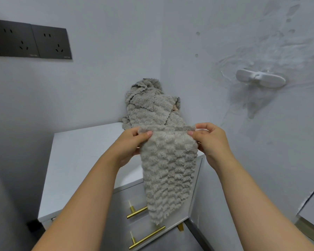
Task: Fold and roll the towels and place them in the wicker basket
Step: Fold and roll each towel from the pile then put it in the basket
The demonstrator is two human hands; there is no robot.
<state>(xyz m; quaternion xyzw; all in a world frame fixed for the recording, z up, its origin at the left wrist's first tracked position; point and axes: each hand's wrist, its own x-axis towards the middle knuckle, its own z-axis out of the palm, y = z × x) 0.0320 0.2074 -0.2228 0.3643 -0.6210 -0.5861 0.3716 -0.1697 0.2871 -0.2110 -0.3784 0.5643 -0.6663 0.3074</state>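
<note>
- Two dark wall sockets [30,41] sit high on the left wall.
- The white counter [76,156] stands below, brass drawer handles [146,237] on its front.
- The left hand [132,144] pinches the top left corner of a grey towel [169,171].
- The towel hangs folded over the counter's front edge.
- A heap of grey towels [147,105] lies in the back corner.
- The right hand [209,138] pinches the top right corner.
- A white wall hook [260,80] sits at right.

Grey bubble-textured towel [169,171], white cabinet [83,156] — brass handles [137,211], black sockets [30,40]
</note>
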